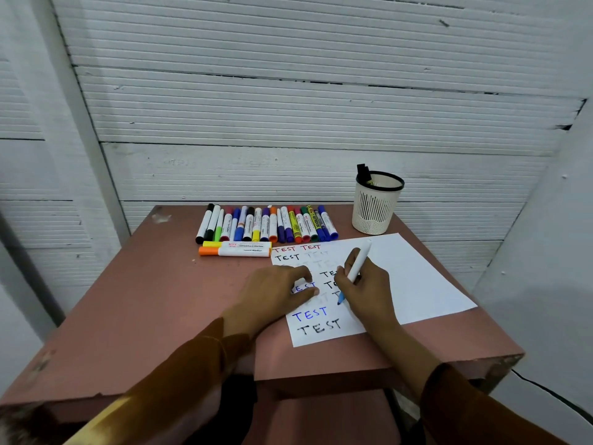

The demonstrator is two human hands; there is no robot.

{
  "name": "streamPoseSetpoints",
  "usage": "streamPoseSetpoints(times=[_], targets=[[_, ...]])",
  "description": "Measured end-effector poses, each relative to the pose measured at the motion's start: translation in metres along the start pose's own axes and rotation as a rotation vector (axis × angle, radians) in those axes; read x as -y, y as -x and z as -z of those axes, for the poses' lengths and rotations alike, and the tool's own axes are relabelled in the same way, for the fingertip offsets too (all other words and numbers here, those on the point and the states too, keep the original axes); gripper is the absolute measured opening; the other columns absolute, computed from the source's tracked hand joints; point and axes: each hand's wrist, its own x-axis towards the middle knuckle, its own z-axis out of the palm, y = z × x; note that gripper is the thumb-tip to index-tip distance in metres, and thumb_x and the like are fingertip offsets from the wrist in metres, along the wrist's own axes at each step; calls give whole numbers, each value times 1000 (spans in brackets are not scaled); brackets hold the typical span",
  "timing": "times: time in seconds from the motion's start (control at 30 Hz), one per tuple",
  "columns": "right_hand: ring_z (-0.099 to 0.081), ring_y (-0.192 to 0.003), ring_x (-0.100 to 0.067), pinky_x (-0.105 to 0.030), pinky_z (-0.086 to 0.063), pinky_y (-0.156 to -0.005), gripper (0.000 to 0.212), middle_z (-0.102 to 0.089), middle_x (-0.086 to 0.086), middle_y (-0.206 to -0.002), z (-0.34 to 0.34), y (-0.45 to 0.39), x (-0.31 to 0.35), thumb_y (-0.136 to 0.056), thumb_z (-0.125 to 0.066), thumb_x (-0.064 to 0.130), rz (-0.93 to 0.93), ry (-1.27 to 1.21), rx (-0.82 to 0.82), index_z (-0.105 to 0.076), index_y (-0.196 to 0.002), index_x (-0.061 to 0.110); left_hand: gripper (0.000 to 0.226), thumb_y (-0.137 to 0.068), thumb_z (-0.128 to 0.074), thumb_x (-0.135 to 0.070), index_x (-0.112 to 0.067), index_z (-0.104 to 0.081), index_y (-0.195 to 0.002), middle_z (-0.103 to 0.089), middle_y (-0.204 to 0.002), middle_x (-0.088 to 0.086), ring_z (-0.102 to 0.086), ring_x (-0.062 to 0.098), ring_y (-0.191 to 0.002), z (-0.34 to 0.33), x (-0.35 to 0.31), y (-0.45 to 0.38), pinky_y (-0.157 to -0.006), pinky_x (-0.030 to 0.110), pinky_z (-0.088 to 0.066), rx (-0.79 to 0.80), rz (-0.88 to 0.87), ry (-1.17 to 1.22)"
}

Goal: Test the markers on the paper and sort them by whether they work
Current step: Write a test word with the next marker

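Right hand (365, 290), centre-right of frame, fingers curled round a white marker (356, 264), blue tip down on the paper (417, 284), pen-style grip w/ the barrel slanting up and back, prob so the tip meets the sheet at a writing angle. Left hand (279, 293) just beside it, centre frame, fingers bent, tips pressing on the sheet's left part, holding nothing; looks like it's there to pin the paper so it won't skid under the stroke. Sheet lies angled on the table (144, 284), lower-mid frame, rows of "TEST" in red, black, blue, some very faint, so I'd say several pens are done already, incl. weak ones. Back of table, upper-mid frame: row of markers (266, 224) side by side, caps toward the camera. Two more (236, 248) lie crosswise in front of that row, yellow-capped and orange-capped, set apart, maybe a separate pile, can't tell which. Cup (375, 203) upper right of the paper, something dark sticking out, can't ID it. Cap of the pen in use: not visible.
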Motion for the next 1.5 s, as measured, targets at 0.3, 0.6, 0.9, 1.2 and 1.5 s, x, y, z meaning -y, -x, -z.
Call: streamPoseSetpoints(times=[0.3,0.6,0.9,1.2,1.5], targets=[[-51,-59,-7,-8,-38,-54,14,-47,7,-63,1,-4,-6,-90,-58,10,-63,-3,-77,-47,-81,12,34,-89,-46,-54,-33,-55,-113,-65,-88,-4,-58,12,-79,2,0,2,-68,27,-44,8,-3,-4],[-58,-46,-15,-25,-48,-46,37,-66,-14,-73,11,-15,-3,-86,-64,9,-315,-646,-116,-31,-103,13,62,-71,-48,18,-10,-41,-126,-37,-136,8,-47,25,-108,-3,3,1,-81,37,-45,-97,-61,276],[-68,-60,-30,-32,-57,-54,8,-68,-11,-66,12,-14,4,-94,-49,7,-298,-771,27,-43,-89,8,38,-95,-45,-9,-23,-48,-130,-56,-127,0,-54,16,-108,-2,2,2,-85,21,-41,-104,-62,232],[-66,-57,-17,-24,-56,-58,19,-61,-12,-76,16,-17,-2,-88,-57,-1,-333,-885,-78,-47,-92,15,27,-97,-43,-16,-18,-49,-123,-59,-115,1,-49,11,-89,-2,-1,1,-74,21,-37,-30,-24,279],[-70,-70,-26,-28,-58,-68,15,-68,-6,-70,13,-19,-4,-89,-56,4,-414,-858,42,-53,-75,6,62,-79,-30,-68,-33,-47,-127,-49,-97,-10,-42,6,-91,-6,7,0,-75,24,-27,53,-182,10]])
